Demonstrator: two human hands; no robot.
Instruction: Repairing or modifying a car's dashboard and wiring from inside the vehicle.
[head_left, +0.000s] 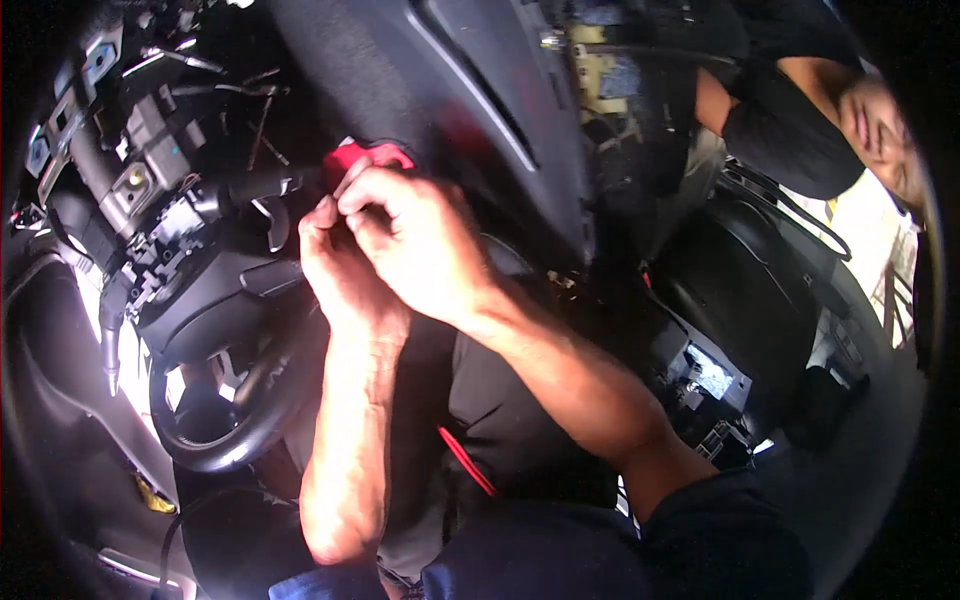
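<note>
My left hand (pixel 345 275) and my right hand (pixel 420 225) meet in the middle of the view, fingertips pinched close together. Both hands are closed, and whatever lies between the fingers is too small or hidden to make out. Just beyond the fingertips shows a bright red piece (pixel 395 152), partly covered by my right hand; its kind is unclear. A large dark trim panel (pixel 470 90) with a long raised rib stands behind the hands. Left of my hands are the black steering wheel (pixel 230 450) and the steering column cover (pixel 195 310).
Exposed brackets and connectors (pixel 160 150) fill the opened dashboard at the upper left. Another person in a dark sleeve (pixel 790 130) leans in at the far right. A black seat (pixel 740 270) is on the right. A thin red strap (pixel 465 460) lies over my dark clothing.
</note>
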